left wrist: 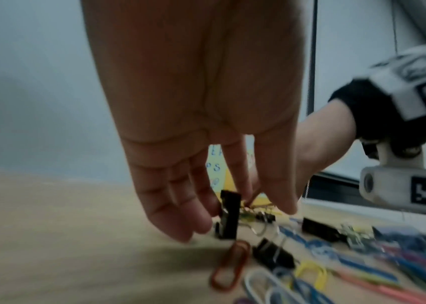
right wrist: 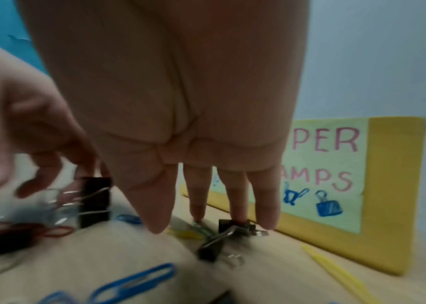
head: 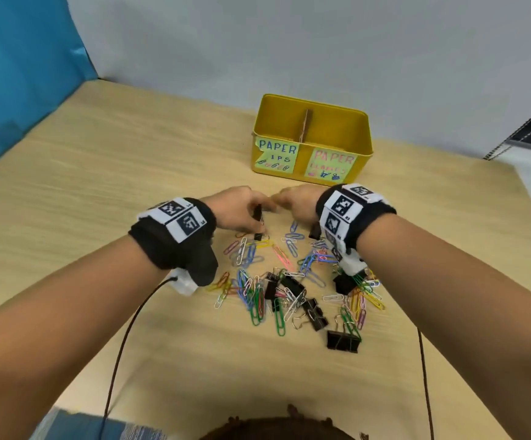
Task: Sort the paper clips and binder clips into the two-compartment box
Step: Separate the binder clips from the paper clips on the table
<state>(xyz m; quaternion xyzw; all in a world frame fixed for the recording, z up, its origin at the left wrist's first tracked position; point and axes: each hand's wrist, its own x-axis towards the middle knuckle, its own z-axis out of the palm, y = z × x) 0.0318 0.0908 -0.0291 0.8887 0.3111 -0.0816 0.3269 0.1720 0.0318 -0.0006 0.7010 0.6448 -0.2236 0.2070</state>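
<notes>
**Sorting barely begun: both hands at the far edge of the pile**

Nearest the camera, mixed paper clips (head: pixel 278 315) and binder clips (head: pixel 342 340) lay scattered on the table (head: pixel 105 154). The left hand (head: pixel 242 207) pinched a black binder clip (left wrist: pixel 228 214). The right hand (head: pixel 299 201) reached down with straight fingers (right wrist: pixel 240 197) onto a small binder clip (right wrist: pixel 228 226), gripping nothing. The yellow box (head: pixel 308 141) stood beyond, seemingly empty.

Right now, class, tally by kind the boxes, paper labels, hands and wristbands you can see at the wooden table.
Yellow metal two-compartment box: 1
Green paper labels: 2
Bare hands: 2 (left hand pinching a black binder clip, right hand open)
Black wristbands: 2
Total: 7
</notes>
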